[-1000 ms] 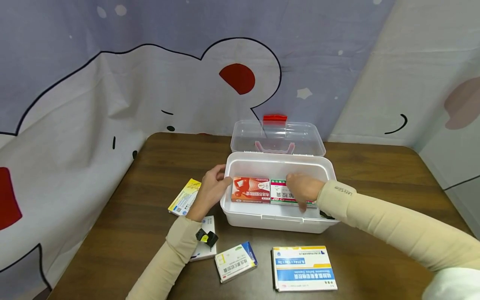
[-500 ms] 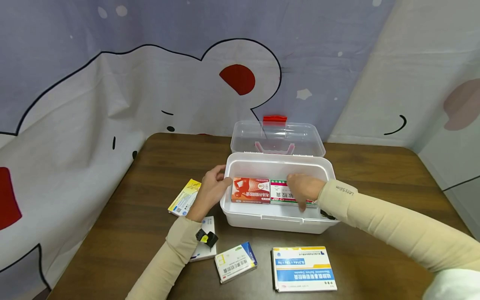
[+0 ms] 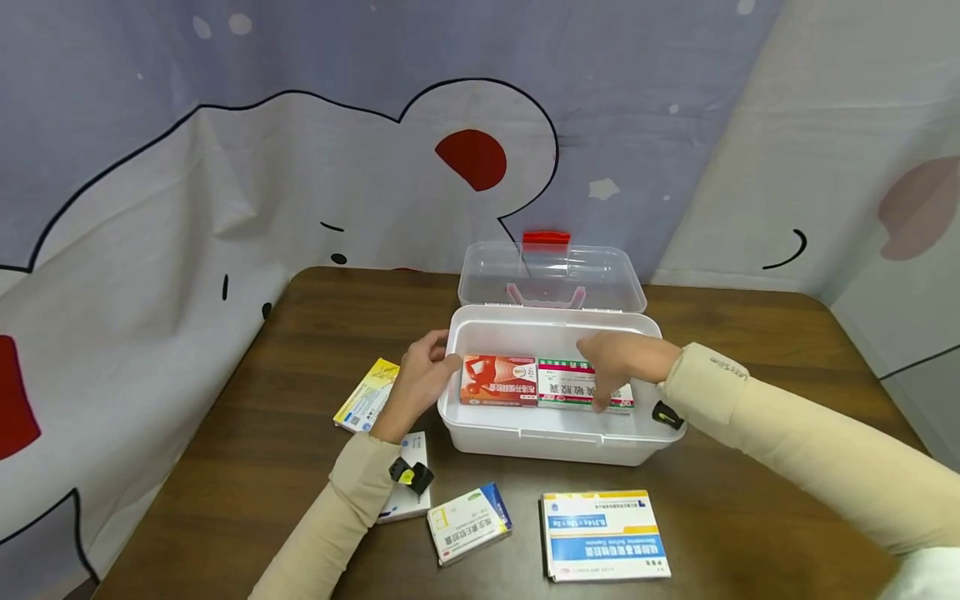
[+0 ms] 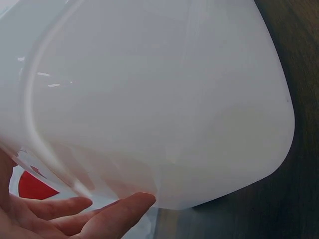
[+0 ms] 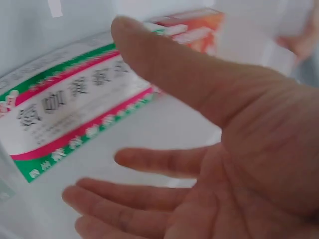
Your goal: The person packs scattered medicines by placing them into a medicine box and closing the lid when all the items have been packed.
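The white storage box stands with its clear lid folded back. At its left rim my left hand grips the wall; in the left wrist view, fingers lie along the box's outer side. Inside lie a red-orange medicine box and a white one with green and pink bands, side by side. Over the banded box hovers my right hand, its fingers and thumb spread and holding nothing in the right wrist view.
On the brown table left of the storage box lie a yellow-white carton and a white carton, partly covered by the left arm. In front are a vitamin carton and a blue-white-orange carton. A patterned curtain hangs behind.
My right hand has lifted off the banded box, and its wrist has shifted to the right, uncovering more of that box. The left hand keeps its place at the rim.
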A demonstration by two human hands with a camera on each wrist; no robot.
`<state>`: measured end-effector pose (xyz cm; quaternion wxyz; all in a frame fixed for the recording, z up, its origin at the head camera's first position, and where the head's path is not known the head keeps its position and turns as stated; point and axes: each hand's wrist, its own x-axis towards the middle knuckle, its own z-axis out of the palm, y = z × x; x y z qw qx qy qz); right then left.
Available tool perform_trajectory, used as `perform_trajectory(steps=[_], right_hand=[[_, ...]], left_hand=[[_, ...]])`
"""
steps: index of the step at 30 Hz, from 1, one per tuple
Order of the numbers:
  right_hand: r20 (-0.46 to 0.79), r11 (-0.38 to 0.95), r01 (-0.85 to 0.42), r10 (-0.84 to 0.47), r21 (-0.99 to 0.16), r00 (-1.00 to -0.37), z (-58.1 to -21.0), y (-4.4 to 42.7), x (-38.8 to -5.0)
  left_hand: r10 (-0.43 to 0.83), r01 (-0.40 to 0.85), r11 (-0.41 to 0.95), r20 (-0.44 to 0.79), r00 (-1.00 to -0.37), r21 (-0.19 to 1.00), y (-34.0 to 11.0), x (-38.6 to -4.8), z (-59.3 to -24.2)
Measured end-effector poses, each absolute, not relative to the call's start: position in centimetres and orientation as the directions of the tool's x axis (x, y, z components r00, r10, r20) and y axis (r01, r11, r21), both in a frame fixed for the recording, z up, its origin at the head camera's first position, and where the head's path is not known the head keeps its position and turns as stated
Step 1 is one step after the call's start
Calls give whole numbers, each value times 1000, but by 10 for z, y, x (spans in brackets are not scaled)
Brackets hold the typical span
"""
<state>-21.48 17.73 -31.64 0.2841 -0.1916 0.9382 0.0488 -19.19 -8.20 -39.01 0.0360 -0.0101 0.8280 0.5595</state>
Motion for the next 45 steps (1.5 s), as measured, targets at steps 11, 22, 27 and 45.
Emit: perform_trajectory(steps=[11,22,27,45], right_hand=[[-416,882,-398,-470,-253,-778,-274,198,-184],[-75,723,-433,-553,-538,-830,-271,238,-140],[88,575,-481,-577,-662,-812,-280,252,-121],[259,423,-635,-661,-647,-704,-340,265,-60]], left_hand=[[27,-60,380,-76,-997,923,-83,-192,-388],[36,-60,385,-79,-996,921,-84,-191,-390],[42,-55,389,-77,-996,919,-83,-191,-391],[41,-42,377,-62,-997,925,-84,-189,-389]])
